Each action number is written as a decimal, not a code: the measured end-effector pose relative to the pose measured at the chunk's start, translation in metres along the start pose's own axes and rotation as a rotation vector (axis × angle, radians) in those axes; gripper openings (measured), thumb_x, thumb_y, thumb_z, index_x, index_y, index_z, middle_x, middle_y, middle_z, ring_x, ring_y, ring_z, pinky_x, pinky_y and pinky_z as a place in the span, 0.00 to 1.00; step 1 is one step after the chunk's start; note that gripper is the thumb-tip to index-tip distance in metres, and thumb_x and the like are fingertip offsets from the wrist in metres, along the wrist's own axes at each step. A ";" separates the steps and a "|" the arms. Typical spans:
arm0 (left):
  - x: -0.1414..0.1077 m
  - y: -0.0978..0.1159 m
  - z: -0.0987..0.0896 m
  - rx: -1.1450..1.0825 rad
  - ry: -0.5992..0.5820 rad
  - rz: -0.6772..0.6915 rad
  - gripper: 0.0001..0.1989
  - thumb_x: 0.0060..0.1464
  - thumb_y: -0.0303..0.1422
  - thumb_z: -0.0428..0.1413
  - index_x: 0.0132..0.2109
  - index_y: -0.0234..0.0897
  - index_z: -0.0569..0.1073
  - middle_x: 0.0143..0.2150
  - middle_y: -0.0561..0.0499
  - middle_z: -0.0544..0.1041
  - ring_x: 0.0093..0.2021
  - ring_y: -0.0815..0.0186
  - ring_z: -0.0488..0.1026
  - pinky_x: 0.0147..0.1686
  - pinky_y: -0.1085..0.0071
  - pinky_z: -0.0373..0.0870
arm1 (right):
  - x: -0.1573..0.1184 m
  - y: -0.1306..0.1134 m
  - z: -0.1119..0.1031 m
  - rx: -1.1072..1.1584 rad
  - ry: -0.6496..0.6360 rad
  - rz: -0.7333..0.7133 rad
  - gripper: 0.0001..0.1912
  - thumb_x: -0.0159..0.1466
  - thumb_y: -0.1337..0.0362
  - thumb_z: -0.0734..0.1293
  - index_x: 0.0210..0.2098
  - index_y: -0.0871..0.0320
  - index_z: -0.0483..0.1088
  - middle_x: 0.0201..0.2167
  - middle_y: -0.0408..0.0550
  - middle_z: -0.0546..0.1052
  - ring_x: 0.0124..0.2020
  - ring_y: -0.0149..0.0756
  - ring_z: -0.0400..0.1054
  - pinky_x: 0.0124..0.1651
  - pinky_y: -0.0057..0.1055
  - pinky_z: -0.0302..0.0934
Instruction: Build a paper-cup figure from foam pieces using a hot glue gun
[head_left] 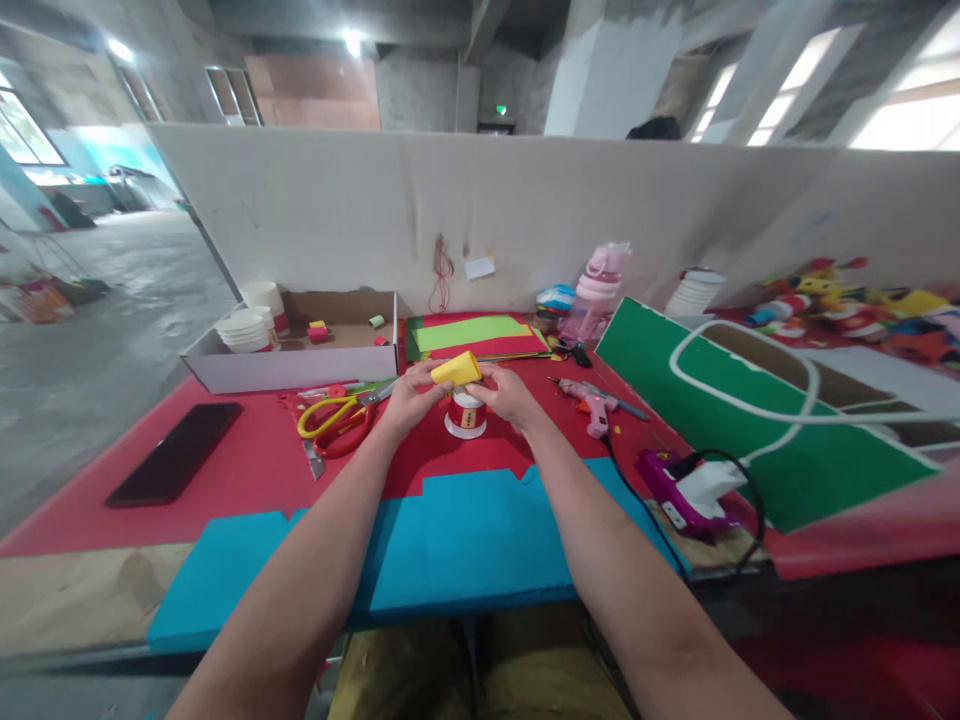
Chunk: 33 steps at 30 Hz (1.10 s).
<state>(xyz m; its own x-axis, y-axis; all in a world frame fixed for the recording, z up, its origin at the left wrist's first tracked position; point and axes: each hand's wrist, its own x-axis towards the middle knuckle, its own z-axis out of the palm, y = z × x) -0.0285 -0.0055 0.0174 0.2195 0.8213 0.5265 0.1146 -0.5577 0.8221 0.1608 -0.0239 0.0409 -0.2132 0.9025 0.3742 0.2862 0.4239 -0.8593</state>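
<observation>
A yellow rolled paper tube (457,370) lies slantwise between my two hands, over an upside-down paper cup (466,415) with a red printed band. My left hand (416,398) pinches the tube's left end. At the right end, the fingers of my right hand (506,393) close on the same tube. Whether the tube touches the cup's base cannot be made out. Beneath the cup is the red table covering (397,470). Scissors with yellow and red handles (337,420) lie left of my left hand. A pink glue gun (592,405) rests to the right.
Stacked paper cups (244,332) stand by a shallow box (292,375) at the back left. A phone (176,455) lies at left. Coloured sheets (472,333) and a pink bottle (596,290) are at the back. A purple power strip (686,500) with cords sits right, near a green board (720,400).
</observation>
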 end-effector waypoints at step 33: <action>0.000 0.021 0.016 0.370 0.031 0.231 0.11 0.58 0.35 0.54 0.45 0.43 0.79 0.52 0.46 0.76 0.60 0.55 0.63 0.62 0.53 0.58 | -0.030 -0.003 -0.016 -0.221 0.350 -0.290 0.09 0.59 0.60 0.68 0.38 0.57 0.73 0.36 0.50 0.76 0.37 0.39 0.70 0.45 0.37 0.64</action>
<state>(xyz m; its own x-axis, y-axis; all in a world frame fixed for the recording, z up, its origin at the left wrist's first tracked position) -0.0109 -0.0186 0.0313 0.2511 0.6699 0.6987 0.4063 -0.7281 0.5521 0.1816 -0.0513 0.0374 0.0017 0.7005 0.7136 0.4606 0.6329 -0.6223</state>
